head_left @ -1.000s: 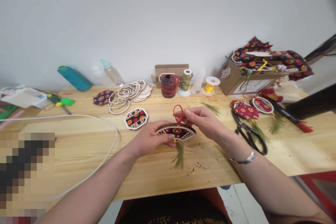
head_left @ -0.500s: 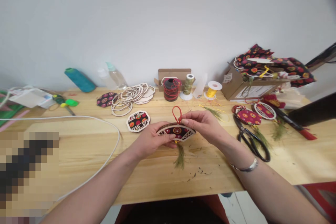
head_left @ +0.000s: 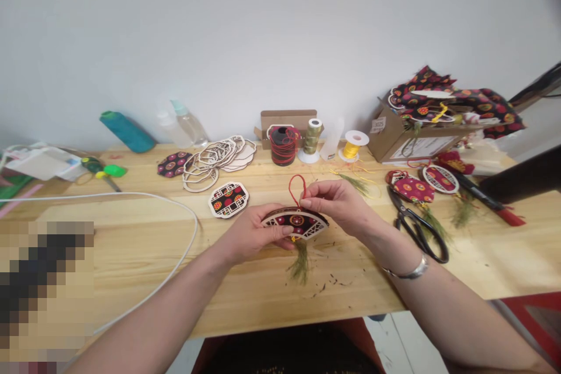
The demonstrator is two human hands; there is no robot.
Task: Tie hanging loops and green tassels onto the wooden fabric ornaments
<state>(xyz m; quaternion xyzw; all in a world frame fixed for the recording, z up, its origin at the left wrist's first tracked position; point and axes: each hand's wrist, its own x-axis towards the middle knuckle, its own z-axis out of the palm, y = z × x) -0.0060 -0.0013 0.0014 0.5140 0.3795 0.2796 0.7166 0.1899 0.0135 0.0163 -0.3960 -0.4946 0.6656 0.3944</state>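
tassel (head_left: 299,264) hangs below the ornament (head_left: 297,220), above the worktop (head_left: 245,310). left hand (head_left: 252,234) closed on ornament's left end, thumb across front. right hand (head_left: 336,201) half curled, fingertips (head_left: 305,203) at base of red loop (head_left: 297,176) on top edge; can't tell if gripping. cord spool (head_left: 283,151) farther back.

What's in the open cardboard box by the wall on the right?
Dark patterned fabric is heaped at the top of the cardboard box, with a pale flat piece and yellow cord showing. Anything deeper is hidden by these and the walls.
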